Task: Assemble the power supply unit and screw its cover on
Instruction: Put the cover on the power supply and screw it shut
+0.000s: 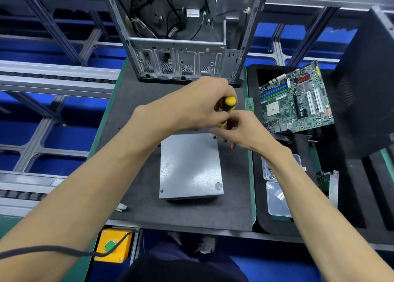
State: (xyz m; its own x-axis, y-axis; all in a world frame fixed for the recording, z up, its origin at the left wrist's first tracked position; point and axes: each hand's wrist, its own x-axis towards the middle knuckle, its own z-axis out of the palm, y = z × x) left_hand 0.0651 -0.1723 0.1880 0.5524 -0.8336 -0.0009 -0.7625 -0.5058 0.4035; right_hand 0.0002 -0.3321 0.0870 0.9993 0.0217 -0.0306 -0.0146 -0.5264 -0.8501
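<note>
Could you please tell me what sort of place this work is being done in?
Probably a computer assembly line workstation: an open computer case stands at the back of a dark work mat, a bare motherboard lies to the right, and aluminium rack framing surrounds the bench.

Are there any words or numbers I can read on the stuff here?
None can be read.
White label inside the computer case: print too blurred.
Motherboard: markings too small.
Round sticker on the power supply cover: nothing legible.
Yellow button box: green button, no text.
</note>
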